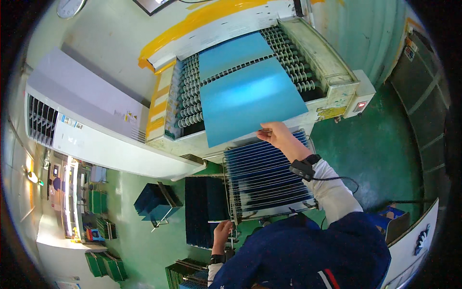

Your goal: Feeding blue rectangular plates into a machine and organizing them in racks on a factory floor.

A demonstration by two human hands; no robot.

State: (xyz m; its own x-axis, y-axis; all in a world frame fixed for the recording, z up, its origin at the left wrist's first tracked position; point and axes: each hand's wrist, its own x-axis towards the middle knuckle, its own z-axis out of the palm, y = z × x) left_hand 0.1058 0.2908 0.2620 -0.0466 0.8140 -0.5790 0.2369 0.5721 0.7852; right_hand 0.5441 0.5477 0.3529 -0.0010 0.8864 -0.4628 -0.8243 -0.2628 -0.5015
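A large smooth blue sheet [250,103] lies on the white-roller conveyor, its near edge reaching past the machine's front. My right hand [274,134] is closed at that near edge, with thumb and fingers pinching it. Right below stands a wire rack [269,192], holding several dark blue sheets in parallel slots. By the rack's near left corner my left hand [222,234] has its fingers curled; what they hold, if anything, is hidden. A second blue sheet [236,55] lies farther in on the rollers.
Beside the rack on the left stands a stack of dark sheets [204,207]. Another small rack of sheets [158,202] is on the green floor. A tall white air conditioner [101,115] borders the machine's left. A control box [361,96] juts out at right.
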